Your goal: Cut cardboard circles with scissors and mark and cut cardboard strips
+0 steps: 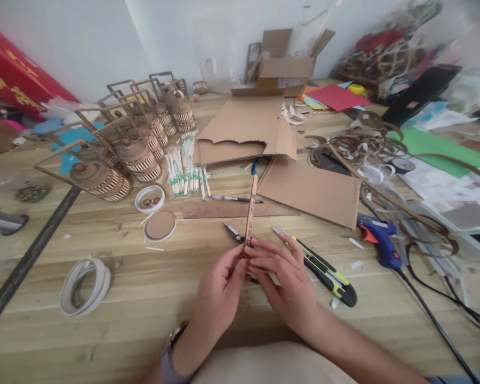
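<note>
A narrow strip of cardboard (250, 210) with dark printed marks points up and away from me. Its near end is pinched between the fingers of my left hand (221, 288) and my right hand (286, 274), which meet there. Partly hidden behind the fingers lie scissors (234, 233) with dark handles. A yellow and black utility knife (324, 269) rests on the table just right of my right hand, its blade end near the fingers. Beyond the strip are a pen (234, 199) and a brown flat strip of board (208, 209).
Cut cardboard sheets (312, 186) lie ahead. Lidded woven baskets with handles (138, 160) stand back left, beside wrapped sticks (184, 170). White tape rolls (104, 282) lie left. A blue glue gun (380, 240) with its cord and tangled brown strips (368, 133) occupy the right.
</note>
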`<state>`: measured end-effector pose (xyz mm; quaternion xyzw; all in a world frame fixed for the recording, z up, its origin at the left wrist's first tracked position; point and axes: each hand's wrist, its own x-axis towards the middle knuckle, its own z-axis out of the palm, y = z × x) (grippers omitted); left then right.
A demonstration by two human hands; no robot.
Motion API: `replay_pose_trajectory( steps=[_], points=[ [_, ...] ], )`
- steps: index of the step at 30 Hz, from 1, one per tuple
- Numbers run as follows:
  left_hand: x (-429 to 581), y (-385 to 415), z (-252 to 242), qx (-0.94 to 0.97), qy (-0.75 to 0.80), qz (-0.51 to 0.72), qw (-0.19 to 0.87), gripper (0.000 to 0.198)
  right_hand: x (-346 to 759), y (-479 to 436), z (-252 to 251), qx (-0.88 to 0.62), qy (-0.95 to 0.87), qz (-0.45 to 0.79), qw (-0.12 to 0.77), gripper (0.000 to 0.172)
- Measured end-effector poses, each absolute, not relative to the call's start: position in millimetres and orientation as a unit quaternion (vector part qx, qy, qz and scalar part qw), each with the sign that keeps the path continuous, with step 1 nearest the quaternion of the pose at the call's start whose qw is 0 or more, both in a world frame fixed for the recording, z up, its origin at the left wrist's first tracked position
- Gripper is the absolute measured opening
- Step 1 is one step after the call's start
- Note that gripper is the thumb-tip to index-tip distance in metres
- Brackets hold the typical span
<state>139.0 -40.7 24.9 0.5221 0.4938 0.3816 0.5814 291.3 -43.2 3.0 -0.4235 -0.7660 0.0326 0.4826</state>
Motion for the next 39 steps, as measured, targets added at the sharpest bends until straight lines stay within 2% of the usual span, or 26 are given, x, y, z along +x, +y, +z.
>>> replay_pose_trajectory(
  steps=[10,19,23,28,33,39],
  points=[
    [139.7,-44.4,19.0,0.531,0.518,0.385,0.55,0.038,288.4,-46.2,-0.7,-0.434,-0.748,0.077,0.497,0.017],
    [139.0,-40.8,18.6,0.491,0.468,0.378,0.63,0.049,289.6,-43.6,-0.7,-0.432,-0.751,0.059,0.495,0.02],
    [138.6,-40.7,15.5,0.487,0.48,0.394,0.614,0.05,290.1,-42.2,0.2,-0.437,-0.76,0.028,0.481,0.014],
    [141.6,-40.3,19.4,0.507,0.486,0.383,0.6,0.048,287.5,-41.7,1.6,-0.422,-0.766,0.009,0.484,0.023],
    [144.3,-44.0,19.6,0.531,0.52,0.389,0.544,0.042,287.4,-42.2,1.2,-0.434,-0.75,0.038,0.498,0.021],
    [141.8,-43.8,17.7,0.529,0.495,0.379,0.575,0.046,291.2,-41.8,1.6,-0.447,-0.746,0.042,0.492,0.02]
  ],
)
